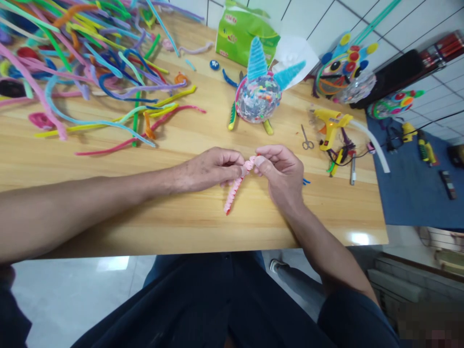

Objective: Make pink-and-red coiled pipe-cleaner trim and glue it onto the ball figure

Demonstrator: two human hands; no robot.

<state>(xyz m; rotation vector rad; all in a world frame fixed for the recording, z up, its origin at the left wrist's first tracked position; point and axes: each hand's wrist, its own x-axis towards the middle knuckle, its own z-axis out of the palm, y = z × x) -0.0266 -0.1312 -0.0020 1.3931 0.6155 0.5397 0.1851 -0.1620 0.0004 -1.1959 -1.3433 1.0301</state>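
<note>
A pink-and-red twisted pipe cleaner piece (232,194) is held between my two hands over the front middle of the table. My left hand (213,169) pinches it near its upper part, and the lower end slants down toward the table's front edge. At the upper end, my right hand (281,174) pinches the tip between thumb and fingers. Beyond the hands stands a clear ball (259,99) filled with coloured bits, with two light-blue ears on top. Yellow-and-green handled pliers (232,116) lie partly hidden behind it.
Loose coloured pipe cleaners (97,82) cover the back left. Small scissors (307,143), a yellow glue gun (329,126) with its cable and a pen (353,170) lie right. Behind are a green tissue pack (235,38) and decorated figures (337,72). Someone's leg (299,282) shows below.
</note>
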